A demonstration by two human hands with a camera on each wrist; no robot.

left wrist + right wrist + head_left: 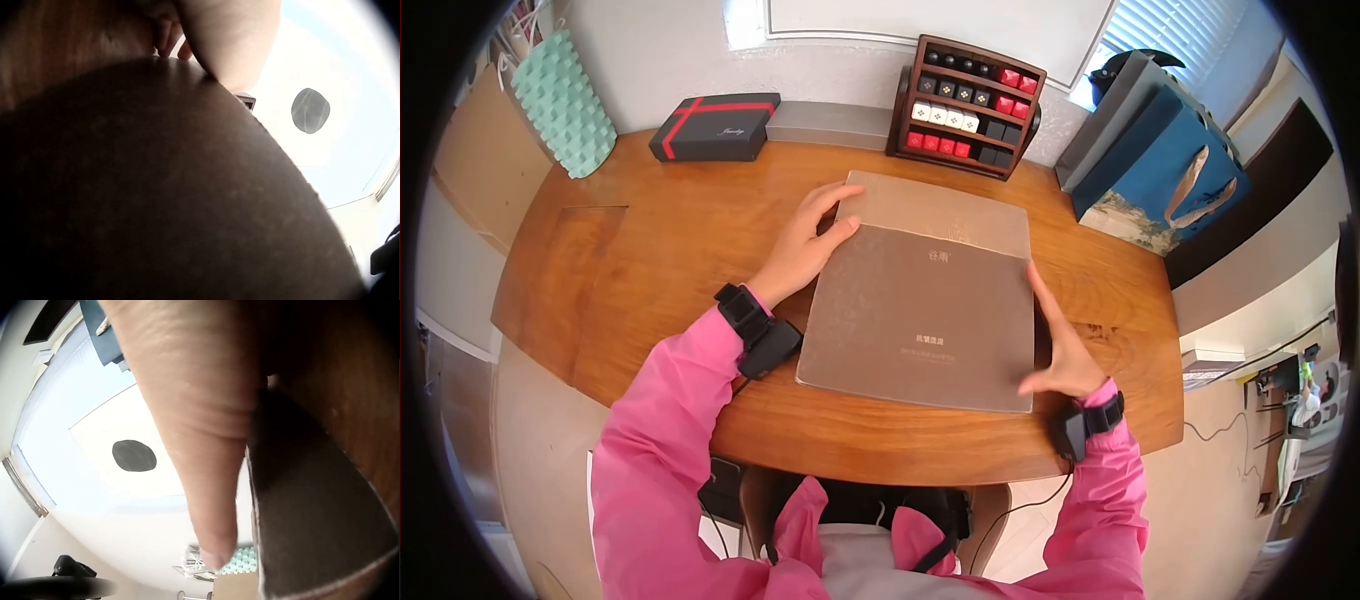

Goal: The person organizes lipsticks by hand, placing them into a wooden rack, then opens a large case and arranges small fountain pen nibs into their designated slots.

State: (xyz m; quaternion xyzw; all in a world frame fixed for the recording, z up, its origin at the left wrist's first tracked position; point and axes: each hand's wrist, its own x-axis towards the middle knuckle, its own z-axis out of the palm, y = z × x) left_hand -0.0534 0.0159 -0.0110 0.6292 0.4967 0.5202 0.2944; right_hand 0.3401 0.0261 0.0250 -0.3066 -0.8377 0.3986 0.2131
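A brown box (925, 310) is seen on the table (670, 290); its left edge is touched by the left hand (805, 240), thumb and fingers apart; its right edge, by the right hand (1067, 348), likewise spread.

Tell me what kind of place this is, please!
It looks like a room in a home, or maybe a small office. There's a wooden desk against a wall, a window with blinds, and a blue bag at the desk's far right.
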